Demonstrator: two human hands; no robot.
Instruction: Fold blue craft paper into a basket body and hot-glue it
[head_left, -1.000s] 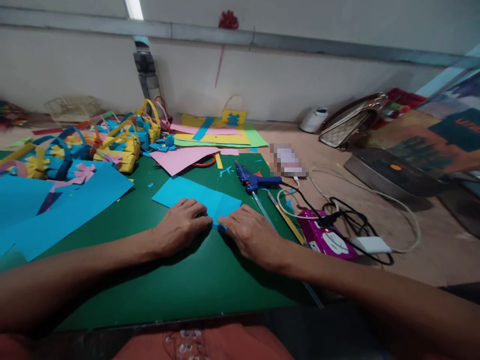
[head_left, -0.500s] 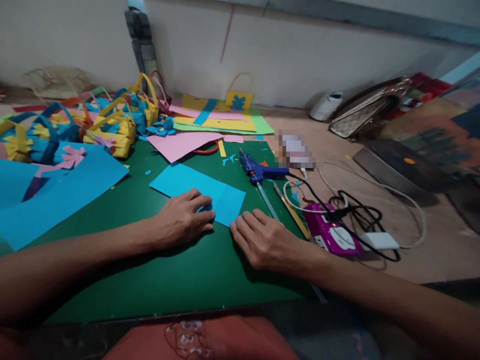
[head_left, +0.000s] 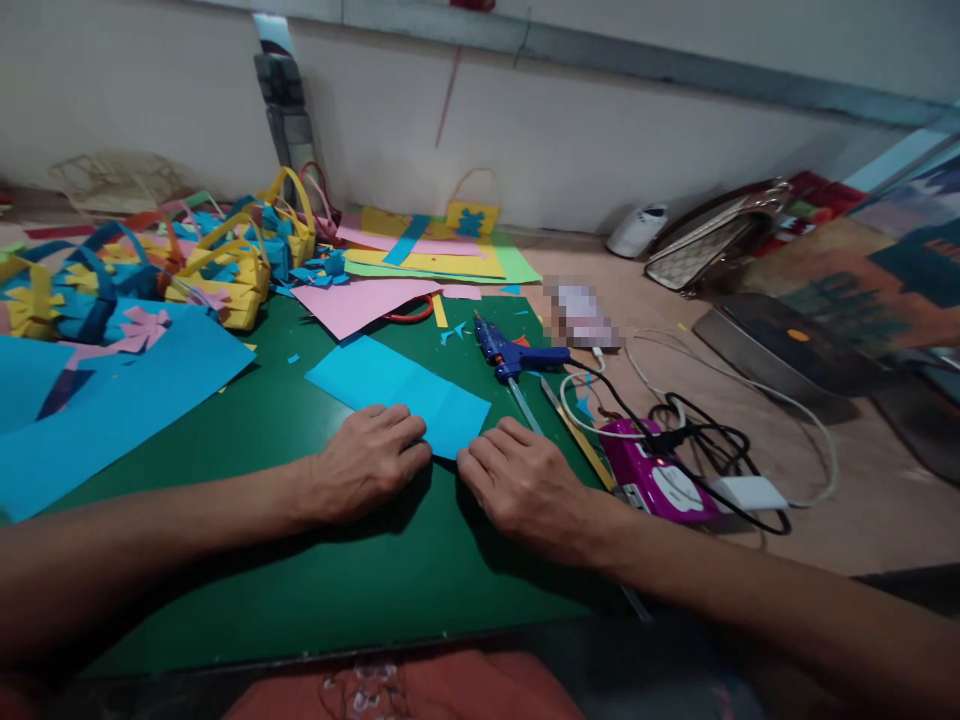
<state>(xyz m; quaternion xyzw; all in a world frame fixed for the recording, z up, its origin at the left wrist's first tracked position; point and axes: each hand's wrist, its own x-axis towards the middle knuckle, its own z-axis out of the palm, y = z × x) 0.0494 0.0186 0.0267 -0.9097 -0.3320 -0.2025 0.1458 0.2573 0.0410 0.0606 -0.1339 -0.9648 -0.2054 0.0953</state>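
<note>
Bench (head_left: 885, 500) is carrying a small blue sheet (head_left: 397, 375); left hand (head_left: 371, 460) and right hand (head_left: 532, 490), fingers curled, grip undeterminable, are resting at its near edge; even pressure is appearing advisable.

Both hands bare, left hand (head_left: 371, 460) and right hand (head_left: 525, 490) alike: longish fingers, knuckles standing out. Forearms (head_left: 225, 515) bare too, slim, smooth in outline, broader toward elbows. Garment (head_left: 480, 690) at body's front was rust-red cloth, softly creased. On it sat pale motif (head_left: 367, 688), whitish blobs with thin dark looping lines; pattern too small to read. Dim reddish patch (head_left: 15, 697) showed below left forearm; whether sleeve, could not tell.
</note>
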